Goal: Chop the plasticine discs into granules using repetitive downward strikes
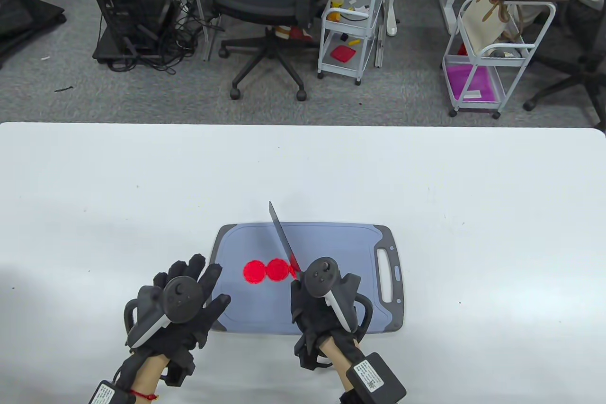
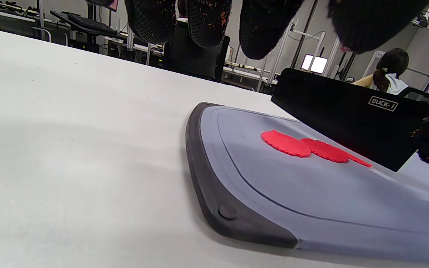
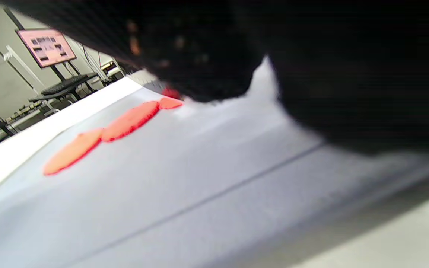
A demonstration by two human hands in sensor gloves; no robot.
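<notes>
Flat red plasticine discs [image 1: 266, 271] lie in a row touching each other on a grey cutting board [image 1: 341, 243]; they also show in the left wrist view [image 2: 305, 145] and the right wrist view [image 3: 106, 134]. My right hand [image 1: 315, 302] grips the handle of a black-bladed knife [image 1: 283, 237]. The blade points away and left and is raised over the right end of the row, seen in the left wrist view [image 2: 348, 115]. My left hand [image 1: 187, 297] rests open and flat by the board's left edge, fingers spread, holding nothing.
The board has a dark rim [image 2: 207, 190] and a handle slot [image 1: 384, 276] on its right side. White table [image 1: 142, 186] lies all around. Beyond the far edge stand an office chair [image 1: 267, 6] and white carts [image 1: 350, 20].
</notes>
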